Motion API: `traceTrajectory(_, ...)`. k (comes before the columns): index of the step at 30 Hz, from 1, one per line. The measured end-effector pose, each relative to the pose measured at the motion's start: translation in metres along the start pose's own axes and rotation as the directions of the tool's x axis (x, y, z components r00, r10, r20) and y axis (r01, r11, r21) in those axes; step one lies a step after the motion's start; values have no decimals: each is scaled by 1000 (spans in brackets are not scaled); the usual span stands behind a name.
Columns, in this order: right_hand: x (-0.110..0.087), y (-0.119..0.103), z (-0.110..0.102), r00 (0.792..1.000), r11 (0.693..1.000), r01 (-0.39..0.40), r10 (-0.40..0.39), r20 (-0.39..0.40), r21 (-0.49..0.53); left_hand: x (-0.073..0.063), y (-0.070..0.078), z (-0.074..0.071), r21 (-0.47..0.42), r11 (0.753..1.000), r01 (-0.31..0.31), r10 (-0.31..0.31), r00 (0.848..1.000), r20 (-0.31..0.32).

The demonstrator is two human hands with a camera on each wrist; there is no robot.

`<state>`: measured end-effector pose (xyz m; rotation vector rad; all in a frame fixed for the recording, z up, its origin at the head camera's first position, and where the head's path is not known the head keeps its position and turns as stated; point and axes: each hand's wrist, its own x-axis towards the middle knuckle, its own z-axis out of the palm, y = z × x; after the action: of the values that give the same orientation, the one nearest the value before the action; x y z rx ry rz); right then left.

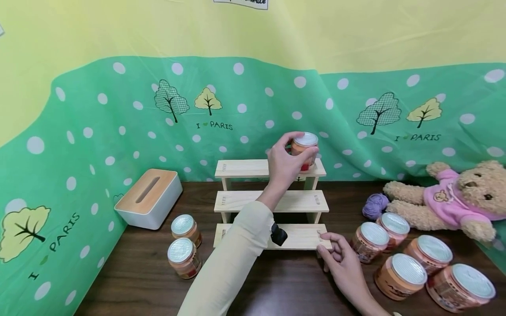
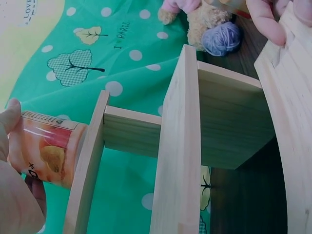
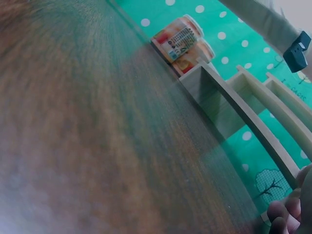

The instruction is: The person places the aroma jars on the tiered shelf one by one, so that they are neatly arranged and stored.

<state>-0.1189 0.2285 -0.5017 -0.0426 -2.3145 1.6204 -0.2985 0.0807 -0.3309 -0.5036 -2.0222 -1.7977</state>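
My left hand [image 1: 282, 160] grips a jar [image 1: 307, 139] with a pale lid and an orange label, thumb on one side and fingers round the other. The jar is upright at the right end of the top step of a three-tier wooden display rack [image 1: 245, 167]. In the left wrist view the jar's base [image 2: 73, 168] meets the edge of that step. My right hand [image 1: 344, 263] pinches the right front corner of the lowest step; in the right wrist view its curled fingers [image 3: 292, 207] show at the step's end.
Two similar jars [image 1: 184, 259] stand left of the rack, near a white tissue box [image 1: 148, 199] with a wooden lid. Several more jars [image 1: 401, 276] stand at the right, by purple yarn [image 1: 374, 206] and a teddy bear [image 1: 446, 197]. A green curtain [image 1: 253, 118] hangs behind.
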Motion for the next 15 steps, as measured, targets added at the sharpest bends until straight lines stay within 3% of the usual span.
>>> traceTrajectory(15,1,2,1,1000,1000,4,-4,-2,13,1,1,-3,-71,996,56,-52,997,57)
